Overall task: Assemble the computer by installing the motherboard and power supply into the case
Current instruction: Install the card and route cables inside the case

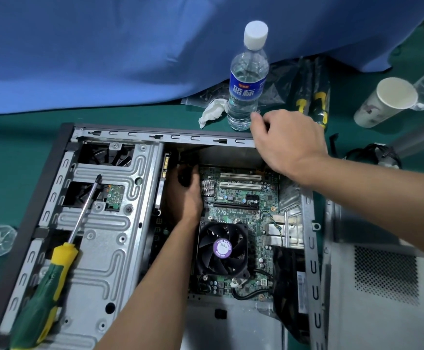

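Here your left hand [184, 192] reaches deep into the case [54, 178], its fingers curled round a dark part, too shadowed to name, at the far left corner of the motherboard [241, 198]. Your right hand [288, 140] covers the case's far right corner, fingers bent; whether they grasp the rim is hidden. The motherboard's left edge lies hidden under your forearm.

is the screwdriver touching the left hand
Apart. The head view shows the screwdriver lying alone on the metal drive cage, with bare cage between it and the left hand, which reaches down into the case beside the motherboard.
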### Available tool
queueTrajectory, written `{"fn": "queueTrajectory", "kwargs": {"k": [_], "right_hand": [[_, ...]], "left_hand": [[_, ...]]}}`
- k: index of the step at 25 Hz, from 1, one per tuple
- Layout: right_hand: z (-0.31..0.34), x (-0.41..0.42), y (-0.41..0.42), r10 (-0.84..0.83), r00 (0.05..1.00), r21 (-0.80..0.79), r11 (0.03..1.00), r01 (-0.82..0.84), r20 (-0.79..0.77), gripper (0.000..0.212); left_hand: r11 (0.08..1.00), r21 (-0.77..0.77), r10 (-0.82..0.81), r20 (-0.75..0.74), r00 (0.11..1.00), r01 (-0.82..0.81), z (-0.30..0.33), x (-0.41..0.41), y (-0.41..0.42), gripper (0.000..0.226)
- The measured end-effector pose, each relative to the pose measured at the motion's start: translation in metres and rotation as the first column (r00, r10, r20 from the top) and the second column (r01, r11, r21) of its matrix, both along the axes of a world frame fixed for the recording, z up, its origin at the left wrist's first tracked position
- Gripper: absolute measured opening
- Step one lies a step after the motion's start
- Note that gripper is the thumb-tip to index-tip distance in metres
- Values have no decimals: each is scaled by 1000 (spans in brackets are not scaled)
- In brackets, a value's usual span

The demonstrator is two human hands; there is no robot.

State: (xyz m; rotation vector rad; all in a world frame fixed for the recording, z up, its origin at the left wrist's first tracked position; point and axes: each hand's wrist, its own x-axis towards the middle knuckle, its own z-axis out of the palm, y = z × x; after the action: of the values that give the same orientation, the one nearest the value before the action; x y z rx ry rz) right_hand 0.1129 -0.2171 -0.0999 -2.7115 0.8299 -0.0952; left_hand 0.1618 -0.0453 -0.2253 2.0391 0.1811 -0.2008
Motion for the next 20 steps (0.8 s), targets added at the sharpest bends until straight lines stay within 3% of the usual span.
{"fn": "queueTrajectory", "kwargs": {"k": [4, 8, 17, 20], "right_hand": [[1, 1, 0, -1, 1000, -2, 1000, 1, 3, 55], [1, 0, 1, -5, 1000, 0, 1000, 5, 3, 54], [2, 2, 2, -12, 1000, 4, 1000, 12, -2, 54], [2, 2, 2, -12, 1000, 4, 1000, 12, 0, 54]], "left_hand": [[1000, 9, 16, 20, 1000, -16, 1, -2, -3, 38], [977, 131, 157, 93, 983, -168, 8, -7, -9, 38], [991, 81, 101, 82, 991, -108, 8, -4, -10, 27], [987, 102, 112, 94, 989, -122, 12, -6, -11, 9]]}}
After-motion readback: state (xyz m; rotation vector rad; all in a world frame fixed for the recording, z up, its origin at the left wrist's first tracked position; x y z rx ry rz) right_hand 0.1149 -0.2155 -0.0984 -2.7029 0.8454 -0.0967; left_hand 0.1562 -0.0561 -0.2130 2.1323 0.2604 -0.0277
